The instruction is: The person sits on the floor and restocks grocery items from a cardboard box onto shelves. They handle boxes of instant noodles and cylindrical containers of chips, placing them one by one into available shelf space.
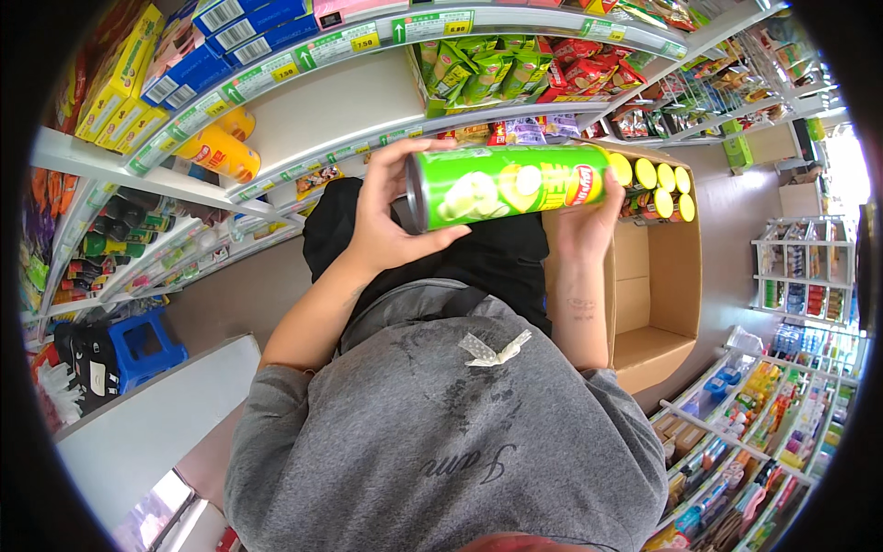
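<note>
A green Lay's potato chip canister [510, 185] lies sideways between my two hands, above my lap. My left hand [403, 214] cups its dark bottom end, thumb below and fingers over the top. Around the yellow-lidded end is my right hand [590, 217]. To the right stands an open cardboard box [672, 276] holding several canisters with yellow lids [645, 173] at its far end; the near part of the box shows bare cardboard. Orange canisters [221, 153] lie on the shelf at the left.
Store shelves [331, 103] curve ahead, carrying green snack bags [486, 72], red snack bags [586, 65] and yellow boxes [121, 83]. A blue plastic stool [145, 348] and a black bag [86, 366] are at the left. More stocked shelves [748, 428] stand at the lower right.
</note>
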Demonstrator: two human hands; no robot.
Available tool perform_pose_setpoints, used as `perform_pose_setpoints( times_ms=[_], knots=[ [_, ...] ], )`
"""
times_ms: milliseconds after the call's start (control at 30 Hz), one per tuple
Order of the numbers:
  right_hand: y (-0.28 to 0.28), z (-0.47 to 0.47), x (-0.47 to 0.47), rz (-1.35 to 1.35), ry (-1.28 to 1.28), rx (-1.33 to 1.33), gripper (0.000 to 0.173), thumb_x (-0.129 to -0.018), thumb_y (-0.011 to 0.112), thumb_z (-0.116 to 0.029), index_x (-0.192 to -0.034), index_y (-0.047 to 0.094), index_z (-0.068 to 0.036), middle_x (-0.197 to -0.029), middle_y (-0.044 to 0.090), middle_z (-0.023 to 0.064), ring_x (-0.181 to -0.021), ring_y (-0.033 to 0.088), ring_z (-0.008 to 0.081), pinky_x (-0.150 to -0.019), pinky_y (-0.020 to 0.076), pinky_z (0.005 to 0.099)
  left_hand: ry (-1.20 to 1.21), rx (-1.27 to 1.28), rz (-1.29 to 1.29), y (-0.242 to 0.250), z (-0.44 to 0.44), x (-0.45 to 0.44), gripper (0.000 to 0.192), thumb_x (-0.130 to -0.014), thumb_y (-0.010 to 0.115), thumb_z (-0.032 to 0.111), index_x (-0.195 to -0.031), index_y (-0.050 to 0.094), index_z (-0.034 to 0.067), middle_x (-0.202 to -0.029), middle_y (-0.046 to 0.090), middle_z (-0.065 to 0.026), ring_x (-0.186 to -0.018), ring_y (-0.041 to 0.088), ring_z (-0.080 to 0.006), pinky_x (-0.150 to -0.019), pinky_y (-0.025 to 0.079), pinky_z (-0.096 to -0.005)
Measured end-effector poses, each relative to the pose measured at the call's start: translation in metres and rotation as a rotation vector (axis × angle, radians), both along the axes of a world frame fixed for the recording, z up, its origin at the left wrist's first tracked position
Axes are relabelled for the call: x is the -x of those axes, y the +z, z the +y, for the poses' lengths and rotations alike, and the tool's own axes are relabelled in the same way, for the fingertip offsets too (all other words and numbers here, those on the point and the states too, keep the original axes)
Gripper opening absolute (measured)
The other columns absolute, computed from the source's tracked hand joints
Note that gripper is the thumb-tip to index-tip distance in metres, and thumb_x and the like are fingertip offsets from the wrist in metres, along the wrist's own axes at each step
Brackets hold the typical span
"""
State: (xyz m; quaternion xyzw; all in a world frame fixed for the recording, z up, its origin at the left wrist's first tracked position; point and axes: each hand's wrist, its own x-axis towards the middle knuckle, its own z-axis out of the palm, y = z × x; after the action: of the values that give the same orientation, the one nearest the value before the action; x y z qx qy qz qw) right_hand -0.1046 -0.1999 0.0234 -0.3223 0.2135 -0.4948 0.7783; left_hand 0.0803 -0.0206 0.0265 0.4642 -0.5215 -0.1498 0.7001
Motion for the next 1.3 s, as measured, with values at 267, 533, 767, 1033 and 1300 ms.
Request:
perform_pose_setpoints(
  times_ms=[267, 533, 767, 1033, 1300],
  knots=[
    [0.046, 0.024, -0.022, 0.460, -0.118, 0.950, 0.065, -0.064, 0.091, -0.018, -0.118, 0.058, -0.001, -0.116, 0.067, 0.0144, -0.105, 0.066, 0.0215, -0.094, 0.0542, 0.0359, 0.106, -0.398, -0.357, -0.024, 0.001, 0.014, 0.075, -0.072, 0.087, 0.031, -0.135, 0.054, 0.006, -0.130, 0.063, -0.0163, -0.118, 0.063, -0.0335, -0.101, 0.050, -0.0417],
    [0.027, 0.034, -0.015, 0.568, -0.018, 1.054, 0.080, -0.075, 0.090, -0.016, -0.142, 0.048, -0.001, -0.140, 0.057, 0.0166, -0.124, 0.060, 0.0262, -0.101, 0.0518, 0.0451, 0.351, -0.638, -0.331, -0.051, -0.011, -0.022, 0.091, -0.065, 0.087, 0.042, -0.137, 0.048, 0.003, -0.118, 0.068, -0.0200, -0.106, 0.069, -0.0370, -0.093, 0.055, -0.0430],
    [-0.003, -0.017, 0.079, 0.760, -0.411, 0.774, 0.057, -0.089, 0.072, -0.002, -0.140, 0.048, -0.002, -0.130, 0.061, 0.0165, -0.110, 0.065, 0.0218, -0.086, 0.0571, 0.0326, 0.652, -0.615, -0.207, -0.075, -0.054, -0.164, 0.079, -0.071, 0.088, 0.046, -0.126, 0.054, 0.000, -0.114, 0.072, -0.0166, -0.102, 0.072, -0.0304, -0.090, 0.057, -0.0401],
    [-0.026, -0.030, 0.176, 0.880, -0.857, 0.538, 0.031, -0.099, 0.061, -0.003, -0.129, 0.055, -0.001, -0.107, 0.068, 0.0125, -0.082, 0.064, 0.0122, -0.071, 0.0555, 0.0233, 0.573, -0.413, -0.360, -0.097, -0.131, -0.255, 0.046, -0.086, 0.080, 0.038, -0.119, 0.070, 0.009, -0.115, 0.073, -0.0054, -0.103, 0.068, -0.0167, -0.090, 0.051, -0.0293],
    [-0.026, -0.032, 0.197, 0.891, -0.922, 0.484, 0.029, -0.099, 0.063, -0.004, -0.126, 0.056, 0.000, -0.103, 0.068, 0.0105, -0.078, 0.064, 0.0113, -0.069, 0.0553, 0.0227, 0.653, -0.597, -0.454, -0.109, -0.159, -0.252, 0.056, -0.085, 0.079, 0.042, -0.129, 0.065, 0.012, -0.127, 0.068, -0.0099, -0.116, 0.063, -0.0249, -0.097, 0.049, -0.0373]
  ],
)
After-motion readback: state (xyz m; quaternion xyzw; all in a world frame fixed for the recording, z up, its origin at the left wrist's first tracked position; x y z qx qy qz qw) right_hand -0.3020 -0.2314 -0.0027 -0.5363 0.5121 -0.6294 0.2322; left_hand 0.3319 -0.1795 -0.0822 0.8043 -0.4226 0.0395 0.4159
